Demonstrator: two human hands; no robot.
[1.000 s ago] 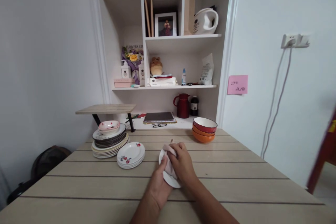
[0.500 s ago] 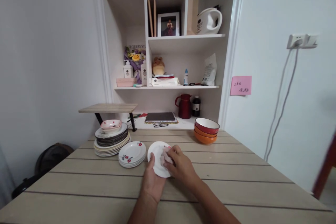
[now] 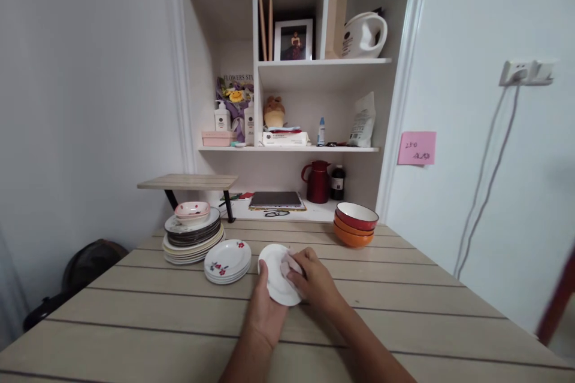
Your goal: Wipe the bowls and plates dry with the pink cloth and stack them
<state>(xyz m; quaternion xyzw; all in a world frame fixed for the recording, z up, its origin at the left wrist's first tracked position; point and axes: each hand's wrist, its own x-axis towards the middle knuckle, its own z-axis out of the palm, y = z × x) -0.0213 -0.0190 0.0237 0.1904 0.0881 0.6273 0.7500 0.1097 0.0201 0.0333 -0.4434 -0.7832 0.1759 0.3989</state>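
Observation:
A small white plate (image 3: 275, 290) is tilted up above the table, gripped at its left and lower edge by my left hand (image 3: 265, 305), thumb over the rim. My right hand (image 3: 317, 281) pinches a crumpled pale tissue (image 3: 288, 264) and presses it against the plate's right side. Just left of the hands lies a short stack of small white plates (image 3: 229, 257) with red flower decoration. Behind that stands a taller stack of plates (image 3: 193, 242), topped by a pink-and-white bowl (image 3: 192, 211).
Red and orange bowls (image 3: 354, 227) are stacked at the table's back right. A low wooden riser (image 3: 188, 181) stands at the back left. Behind the slatted table (image 3: 179, 317), a shelf unit holds a red jug (image 3: 318, 182), a dark bottle (image 3: 337, 182), a laptop (image 3: 275, 199) and glasses (image 3: 277, 213).
My right hand has shifted the tissue slightly over the plate, covering the red flower print on its rim. The view has moved a little; both hands keep their hold.

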